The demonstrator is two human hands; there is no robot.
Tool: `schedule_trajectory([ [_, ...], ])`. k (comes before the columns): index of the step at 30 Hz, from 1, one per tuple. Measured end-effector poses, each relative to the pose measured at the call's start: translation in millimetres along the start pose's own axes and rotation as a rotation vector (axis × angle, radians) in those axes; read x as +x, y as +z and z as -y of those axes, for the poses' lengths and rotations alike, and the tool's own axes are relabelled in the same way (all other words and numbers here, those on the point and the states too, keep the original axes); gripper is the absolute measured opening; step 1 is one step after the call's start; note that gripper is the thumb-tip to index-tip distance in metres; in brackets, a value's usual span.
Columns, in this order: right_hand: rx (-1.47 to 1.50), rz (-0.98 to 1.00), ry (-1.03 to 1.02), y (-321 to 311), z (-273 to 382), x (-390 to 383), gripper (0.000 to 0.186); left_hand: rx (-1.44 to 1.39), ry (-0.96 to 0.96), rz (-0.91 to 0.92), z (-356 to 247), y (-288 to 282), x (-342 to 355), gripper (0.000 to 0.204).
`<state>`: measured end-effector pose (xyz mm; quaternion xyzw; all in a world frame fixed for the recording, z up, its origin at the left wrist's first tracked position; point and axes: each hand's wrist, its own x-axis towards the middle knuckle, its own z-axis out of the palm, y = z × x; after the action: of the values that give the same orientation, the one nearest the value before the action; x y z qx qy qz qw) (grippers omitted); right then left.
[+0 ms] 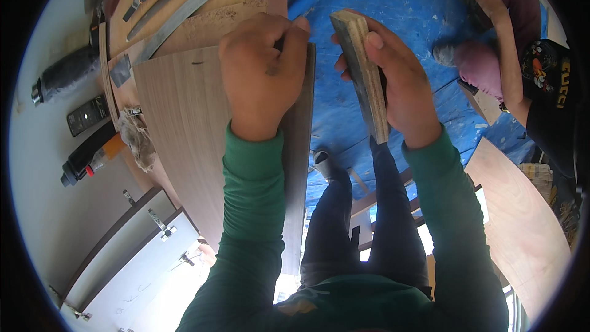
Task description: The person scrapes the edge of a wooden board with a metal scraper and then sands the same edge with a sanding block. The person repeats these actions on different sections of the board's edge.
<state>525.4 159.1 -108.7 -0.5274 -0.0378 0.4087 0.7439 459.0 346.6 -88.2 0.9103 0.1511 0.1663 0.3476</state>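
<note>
My right hand [407, 95] is closed around a wooden block [364, 77] with plywood layers on its side and a dark grey face, held upright over the blue-covered floor. My left hand [261, 80] rests at the right edge of a wood-grain panel [178, 141], near its far end, with fingers curled; what is between them, if anything, is hidden. Beyond that hand, long metal tools [176, 21], one like a straightedge, lie on a pale wooden board.
Dark bottles [67, 77], a phone [87, 115] and hinged white panels [135, 264] are at the left. A co-worker [547, 98] crouches at right on the blue sheet [405, 12]. A curved-looking plywood sheet [516, 203] is at lower right. My legs stand below my hands.
</note>
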Motion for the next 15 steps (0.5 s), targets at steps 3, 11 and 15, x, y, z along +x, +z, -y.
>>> schedule_trajectory([
  [3,-0.05,0.14,0.03,-2,-1,0,0.065,-0.051,-0.087,-0.096,-8,1,0,0.012],
  [11,-0.511,0.326,-0.141,-11,35,18,0.051,-0.241,-0.11,-0.214,10,0,-5,0.032],
  [15,-0.809,0.404,-0.112,1,51,39,0.045,-0.303,-0.098,-0.242,12,1,-4,0.034],
])
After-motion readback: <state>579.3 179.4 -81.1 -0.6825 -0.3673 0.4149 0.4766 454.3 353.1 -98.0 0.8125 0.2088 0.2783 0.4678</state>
